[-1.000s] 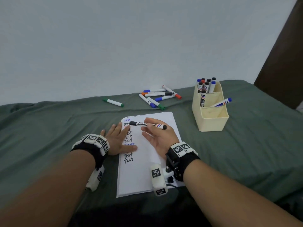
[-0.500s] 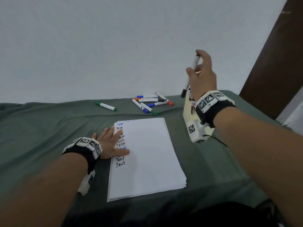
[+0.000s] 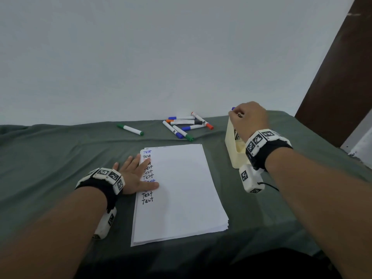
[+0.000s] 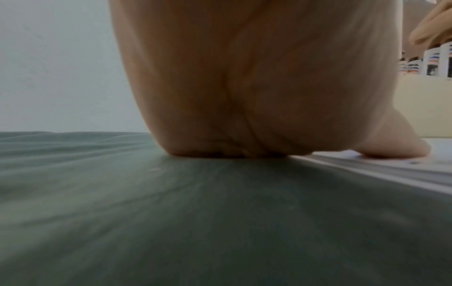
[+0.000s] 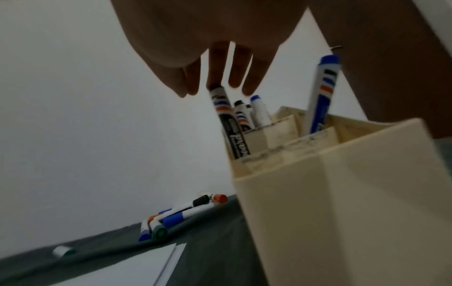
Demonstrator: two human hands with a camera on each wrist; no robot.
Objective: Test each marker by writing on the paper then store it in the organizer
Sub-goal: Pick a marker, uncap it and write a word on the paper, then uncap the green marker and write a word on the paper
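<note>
over the cream organizer (image 3: 234, 158), the right hand (image 3: 248, 119) has its fingers (image 5: 215, 75) pointing down, one tip on the black marker (image 5: 231, 123) standing in a rear compartment — whether they grip it i cannot tell. the left hand (image 3: 133, 176) lies flat, fingers spread, on the paper (image 3: 181, 190) beside the written words. loose markers (image 3: 186, 125) lie on the green sheet (image 3: 50, 158) beyond.

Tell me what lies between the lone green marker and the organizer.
In the head view, a pile of markers lies between the green marker and the organizer.
</note>
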